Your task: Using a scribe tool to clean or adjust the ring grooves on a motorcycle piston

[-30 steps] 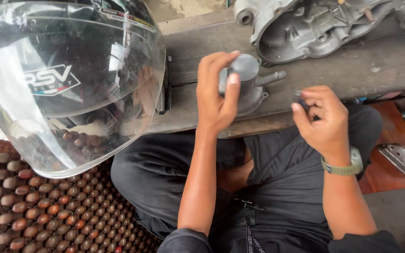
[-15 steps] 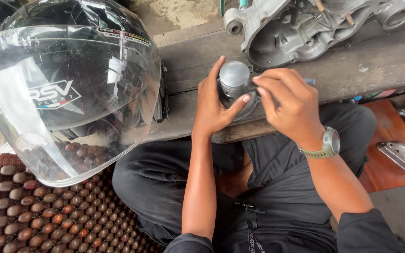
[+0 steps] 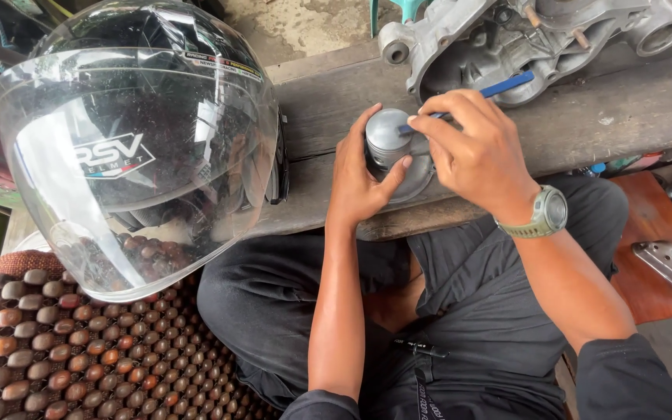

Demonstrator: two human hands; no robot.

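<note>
- Left hand (image 3: 363, 175) wraps the metal piston (image 3: 386, 140), fingers steadying it near the bench (image 3: 585, 117) front edge.
- Right hand (image 3: 472, 152) fingers pinch a blue tool (image 3: 507, 84), tip on the piston crown.

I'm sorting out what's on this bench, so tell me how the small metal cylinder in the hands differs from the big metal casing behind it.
The metal cylinder is small, round and smooth-topped; the engine casing is large, irregular and hollow. The cylinder is gripped by the left hand while the right hand puts a blue tool to it; the casing lies untouched. Both are grey metal on the wooden bench.
</note>
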